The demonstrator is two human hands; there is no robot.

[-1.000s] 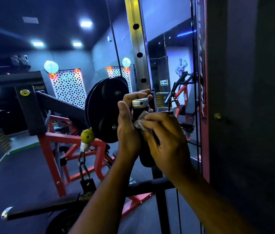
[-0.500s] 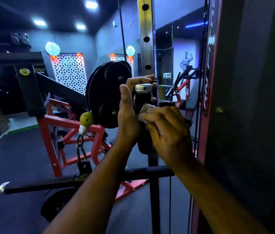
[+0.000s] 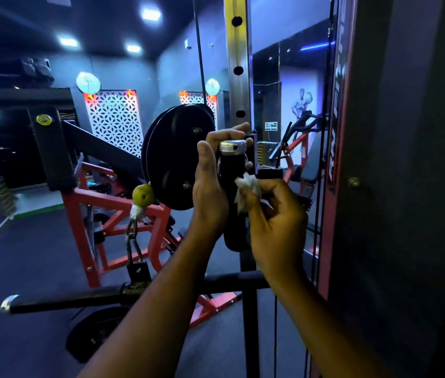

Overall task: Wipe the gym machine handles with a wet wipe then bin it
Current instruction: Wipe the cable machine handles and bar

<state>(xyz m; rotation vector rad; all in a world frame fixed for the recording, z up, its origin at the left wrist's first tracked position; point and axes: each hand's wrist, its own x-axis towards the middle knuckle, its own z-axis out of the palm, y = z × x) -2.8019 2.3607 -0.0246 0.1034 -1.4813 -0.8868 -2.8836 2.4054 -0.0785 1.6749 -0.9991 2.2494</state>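
The left hand [image 3: 210, 192] is wrapped around the upper part of the black foam-gripped handle [image 3: 233, 192], thumb up on the near side and fingers curling behind just under the chrome end cap [image 3: 233, 145], holding it upright and steady in front of the black pulley wheel [image 3: 177, 156]. To its right, the right hand [image 3: 275, 222] pinches a crumpled white wet wipe [image 3: 247, 190] in its curled fingertips, the wipe touching the handle's right side about midway down the grip. The step in hand looks like the wiping itself, not the binning: the wipe sits on the handle and no bin is in view. The next move probably calls for dragging the wipe along and around the grip, including the part under the left hand, which would have to shift. Farther right, the steel cables [image 3: 325, 159] run close by.
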